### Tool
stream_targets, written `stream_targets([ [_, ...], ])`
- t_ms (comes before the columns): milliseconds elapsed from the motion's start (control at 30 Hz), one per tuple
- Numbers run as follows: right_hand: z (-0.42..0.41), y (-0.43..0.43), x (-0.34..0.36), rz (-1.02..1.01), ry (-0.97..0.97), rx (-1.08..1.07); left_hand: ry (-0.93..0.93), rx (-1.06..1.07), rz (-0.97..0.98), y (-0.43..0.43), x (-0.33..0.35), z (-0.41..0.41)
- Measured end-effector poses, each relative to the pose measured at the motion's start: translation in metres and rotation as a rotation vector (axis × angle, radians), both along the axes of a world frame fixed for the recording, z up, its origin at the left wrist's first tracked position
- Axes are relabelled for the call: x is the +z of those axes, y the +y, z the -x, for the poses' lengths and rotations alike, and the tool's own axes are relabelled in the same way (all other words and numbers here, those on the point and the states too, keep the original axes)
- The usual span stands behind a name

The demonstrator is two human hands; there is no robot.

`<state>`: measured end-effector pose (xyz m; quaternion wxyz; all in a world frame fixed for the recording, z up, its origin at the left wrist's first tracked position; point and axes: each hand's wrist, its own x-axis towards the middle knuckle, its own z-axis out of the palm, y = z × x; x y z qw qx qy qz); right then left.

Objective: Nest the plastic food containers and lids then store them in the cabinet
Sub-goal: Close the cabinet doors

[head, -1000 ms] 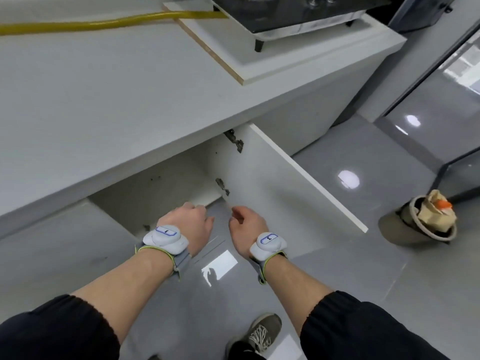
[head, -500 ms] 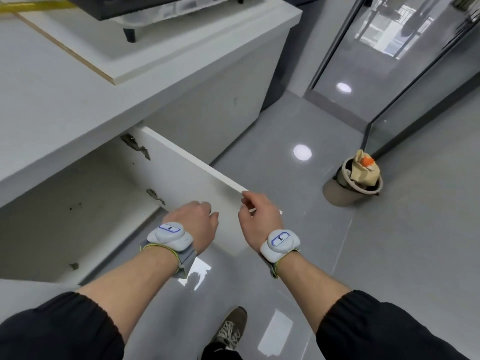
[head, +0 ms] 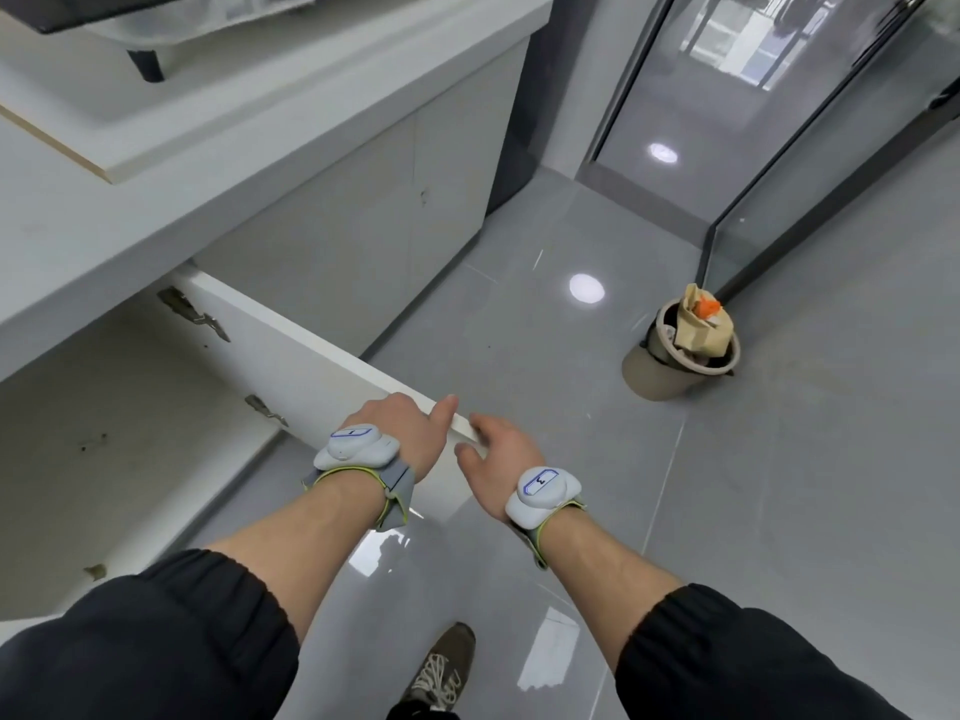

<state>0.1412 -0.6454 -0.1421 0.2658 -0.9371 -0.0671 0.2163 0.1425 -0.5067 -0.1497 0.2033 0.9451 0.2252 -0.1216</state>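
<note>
The white cabinet door (head: 291, 366) stands swung out from under the counter, and the cabinet's inside (head: 130, 433) looks bare as far as it shows. My left hand (head: 405, 431) lies over the door's top edge near its free end, fingers curled around it. My right hand (head: 493, 454) is just beside the door's end corner, fingers apart, holding nothing. No plastic containers or lids are in view.
A white counter (head: 156, 210) with a stove on a board (head: 218, 96) runs along the left. On the grey floor to the right stands a waste bin (head: 675, 356) stuffed with paper. Glass partitions (head: 810, 200) lie beyond it. My shoe (head: 441, 672) is below.
The view has swung right, away from the counter. Both hands came out of the cabinet opening to the door's outer edge. My right hand loosened from the edge and my left hand took hold.
</note>
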Motion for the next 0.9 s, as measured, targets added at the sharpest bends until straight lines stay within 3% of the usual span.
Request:
stream_targets([
  [900,0.084,0.054,-0.008,0.077,0.055,0.056,0.052,0.002,0.133,0.05,-0.02,0.08],
])
